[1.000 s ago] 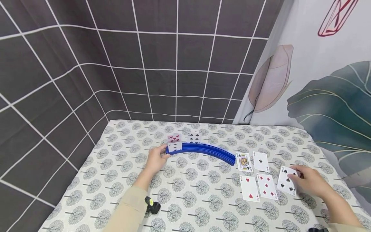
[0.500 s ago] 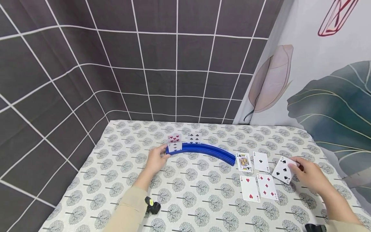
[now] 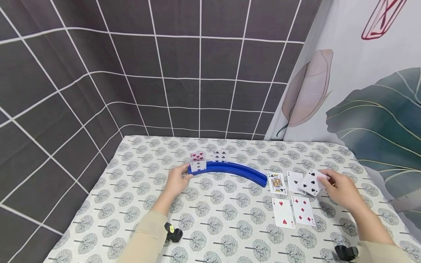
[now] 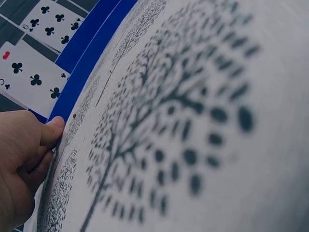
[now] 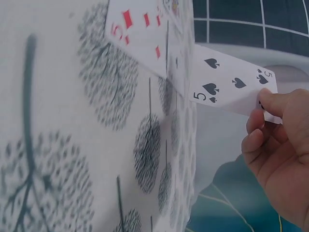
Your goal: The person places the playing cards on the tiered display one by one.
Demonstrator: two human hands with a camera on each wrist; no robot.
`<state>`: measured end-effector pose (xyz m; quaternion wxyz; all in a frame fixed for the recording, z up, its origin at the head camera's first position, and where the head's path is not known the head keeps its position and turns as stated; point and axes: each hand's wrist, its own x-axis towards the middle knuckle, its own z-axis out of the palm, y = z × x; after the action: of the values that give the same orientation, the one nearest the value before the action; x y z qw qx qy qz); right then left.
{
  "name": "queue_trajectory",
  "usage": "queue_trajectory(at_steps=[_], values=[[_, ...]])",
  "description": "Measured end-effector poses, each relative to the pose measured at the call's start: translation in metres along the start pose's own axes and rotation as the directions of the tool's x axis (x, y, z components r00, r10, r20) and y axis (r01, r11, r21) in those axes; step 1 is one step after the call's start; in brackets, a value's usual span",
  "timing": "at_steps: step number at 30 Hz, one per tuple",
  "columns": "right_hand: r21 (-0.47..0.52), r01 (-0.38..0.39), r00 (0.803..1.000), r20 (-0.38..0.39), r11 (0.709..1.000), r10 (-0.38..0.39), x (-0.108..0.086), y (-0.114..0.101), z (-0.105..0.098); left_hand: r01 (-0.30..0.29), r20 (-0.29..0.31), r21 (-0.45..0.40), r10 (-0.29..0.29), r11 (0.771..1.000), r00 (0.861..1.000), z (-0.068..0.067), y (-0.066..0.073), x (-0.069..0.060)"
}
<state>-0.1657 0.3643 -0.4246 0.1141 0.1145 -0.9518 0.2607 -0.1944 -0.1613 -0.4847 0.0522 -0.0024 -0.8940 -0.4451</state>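
A curved blue card holder point(image 3: 230, 168) lies on the cloth, its left end pinched by my left hand point(image 3: 177, 180). In its slots stand a three of clubs point(image 3: 198, 166), a hearts card point(image 3: 198, 156) behind it and a six of clubs point(image 3: 220, 156). My right hand point(image 3: 342, 191) pinches the five of spades point(image 5: 227, 79) between thumb and fingers, tilted and lifted off the table. In the head view this card partly covers the ace of clubs point(image 3: 294, 179). How the left fingers sit under the holder's end is partly hidden.
Right of the holder lie a king of clubs point(image 3: 277, 183), a two of hearts point(image 3: 283, 212) and a five of diamonds point(image 3: 303, 210), face up. A tree-print cloth point(image 3: 223, 233) covers the table. Dark gridded curtain point(image 3: 177, 91) hangs behind.
My right hand has picked the five of spades up from the table, turned it and carried it left and farther back, over the ace of clubs. My left hand has stayed on the holder.
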Motion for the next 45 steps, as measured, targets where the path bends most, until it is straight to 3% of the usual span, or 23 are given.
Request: queue_trajectory(at_steps=[13, 23, 33, 45], values=[[0.019, 0.03, 0.999, -0.026, 0.999, -0.03, 0.023, -0.025, 0.007, 0.008, -0.006, 0.004, -0.008, 1.0, 1.0, 0.0, 0.002, 0.001], [0.069, 0.107, 0.993, -0.06, 0.992, -0.102, 0.039, -0.044, 0.015, 0.009, 0.005, -0.006, -0.009, 1.0, 1.0, -0.002, 0.004, 0.002], [0.108, 0.117, 0.993, -0.047, 0.987, -0.113, 0.049, -0.063, 0.024, 0.013, 0.001, -0.011, -0.013, 1.0, 1.0, -0.003, 0.002, 0.002], [0.126, 0.201, 0.979, -0.071, 0.971, -0.194, 0.063, -0.086, 0.037, 0.009, -0.007, 0.002, -0.009, 1.0, 1.0, -0.002, 0.002, 0.001]])
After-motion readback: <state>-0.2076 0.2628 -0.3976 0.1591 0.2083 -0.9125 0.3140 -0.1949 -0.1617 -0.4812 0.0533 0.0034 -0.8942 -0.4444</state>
